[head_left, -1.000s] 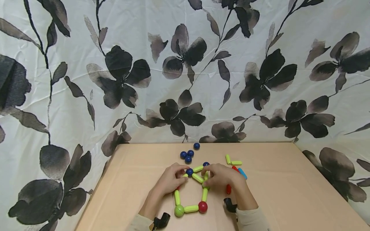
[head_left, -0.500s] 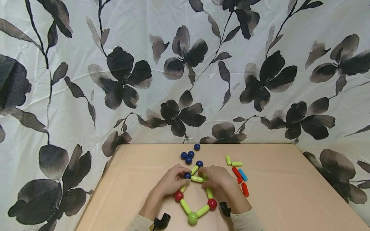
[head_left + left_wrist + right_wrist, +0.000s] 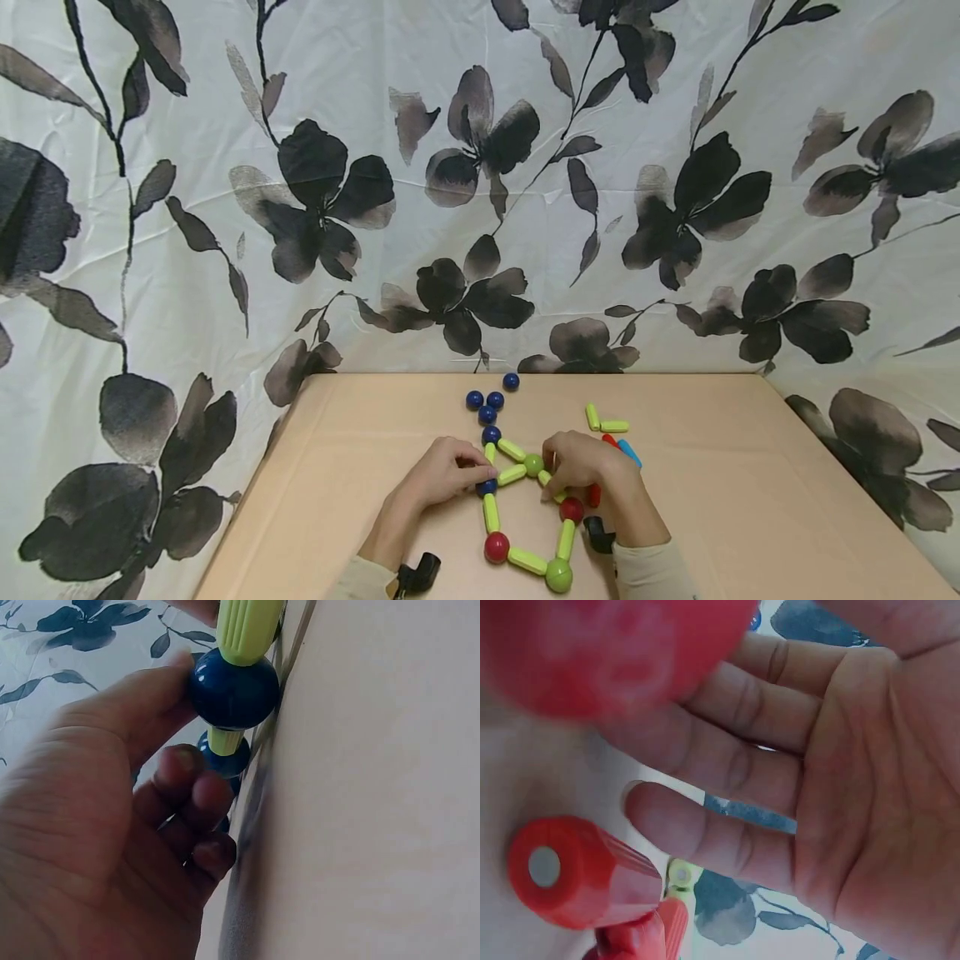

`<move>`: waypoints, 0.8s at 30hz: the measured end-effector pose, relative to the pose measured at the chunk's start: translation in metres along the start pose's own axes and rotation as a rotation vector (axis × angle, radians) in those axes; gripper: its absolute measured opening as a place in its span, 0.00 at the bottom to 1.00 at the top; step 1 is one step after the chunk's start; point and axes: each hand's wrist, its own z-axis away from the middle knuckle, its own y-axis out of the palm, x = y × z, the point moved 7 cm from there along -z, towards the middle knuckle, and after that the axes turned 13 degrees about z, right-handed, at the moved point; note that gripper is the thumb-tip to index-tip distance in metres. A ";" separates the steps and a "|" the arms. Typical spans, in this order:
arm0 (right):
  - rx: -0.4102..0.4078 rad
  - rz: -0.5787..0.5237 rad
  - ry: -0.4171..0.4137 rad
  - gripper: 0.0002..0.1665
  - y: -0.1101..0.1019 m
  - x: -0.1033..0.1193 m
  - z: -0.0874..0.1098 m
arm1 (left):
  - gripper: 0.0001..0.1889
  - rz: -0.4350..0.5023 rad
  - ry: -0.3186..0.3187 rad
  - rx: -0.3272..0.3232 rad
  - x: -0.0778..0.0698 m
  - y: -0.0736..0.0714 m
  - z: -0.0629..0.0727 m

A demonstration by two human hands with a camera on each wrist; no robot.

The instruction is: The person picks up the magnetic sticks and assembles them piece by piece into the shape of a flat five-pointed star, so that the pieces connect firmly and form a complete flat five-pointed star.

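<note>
In the head view a ring of yellow-green magnetic sticks (image 3: 491, 512) and balls lies on the table. My left hand (image 3: 444, 475) holds a blue ball (image 3: 234, 688) at the ring's left corner, its other fingers curled below. My right hand (image 3: 581, 461) pinches the yellow-green stick (image 3: 544, 477) between a green ball (image 3: 533, 465) and a red ball (image 3: 572, 509); the red ball partly hides these fingers in the right wrist view. Two sticks meet at a far blue ball (image 3: 491, 434), forming a triangle. Another red ball (image 3: 497, 547) and green ball (image 3: 558, 575) form the near side.
Several loose blue balls (image 3: 487, 414) lie behind the ring, the nearest close to its far corner. Right of it are two yellow-green sticks (image 3: 613, 426), red sticks (image 3: 585, 871) and a blue stick (image 3: 630, 452). A floral cloth (image 3: 480, 167) hangs behind the table (image 3: 712, 467).
The ring has turned and shifted, its near green ball moving to the right. The triangle's far blue ball has swung left, toward the loose balls. Both hands stay on the ring.
</note>
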 end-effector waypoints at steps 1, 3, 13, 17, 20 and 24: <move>0.003 -0.014 -0.011 0.19 0.000 0.000 0.000 | 0.05 0.001 0.000 -0.004 -0.001 0.000 0.000; -0.013 -0.027 -0.048 0.17 0.000 0.001 -0.002 | 0.05 -0.017 0.012 -0.038 -0.002 -0.002 0.001; -0.108 -0.050 -0.191 0.22 -0.002 0.015 -0.014 | 0.10 -0.271 0.116 -0.277 -0.008 -0.019 -0.001; -0.166 -0.030 -0.165 0.20 -0.007 0.010 -0.013 | 0.08 -0.292 0.068 -0.286 -0.004 -0.021 0.000; -0.205 -0.026 -0.148 0.18 -0.012 0.005 -0.011 | 0.06 -0.296 0.031 -0.297 -0.002 -0.023 0.001; -0.221 -0.106 -0.088 0.17 -0.020 -0.009 -0.004 | 0.06 -0.286 0.020 -0.289 -0.001 -0.022 0.002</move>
